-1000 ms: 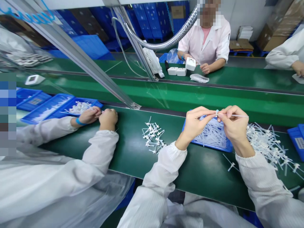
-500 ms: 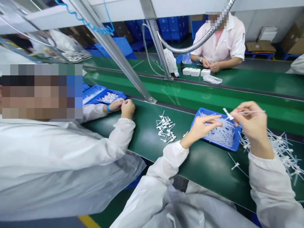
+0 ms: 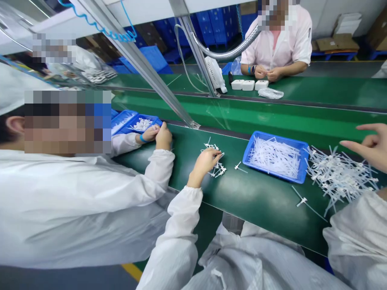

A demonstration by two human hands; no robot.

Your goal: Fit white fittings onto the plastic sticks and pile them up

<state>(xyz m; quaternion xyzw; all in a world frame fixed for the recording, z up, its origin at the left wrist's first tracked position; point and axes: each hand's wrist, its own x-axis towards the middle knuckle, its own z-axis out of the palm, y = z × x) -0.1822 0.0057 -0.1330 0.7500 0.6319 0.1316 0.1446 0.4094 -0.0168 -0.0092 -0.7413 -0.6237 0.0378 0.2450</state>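
Head view: small pile [image 3: 220, 171] partly behind left hand [image 3: 206, 162]; right hand [image 3: 376, 152] partly off-frame.

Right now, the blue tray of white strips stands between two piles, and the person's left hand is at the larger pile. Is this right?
Not quite: the head view shows the left hand at the smaller pile, not the larger pile. The blue tray is between them.

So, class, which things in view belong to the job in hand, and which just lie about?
Seemingly in the job:
small pile, at the left hand
blue tray of pale strips
large pile, near the right hand

Apparently just about:
white boxes opposite
plastic packet beside them
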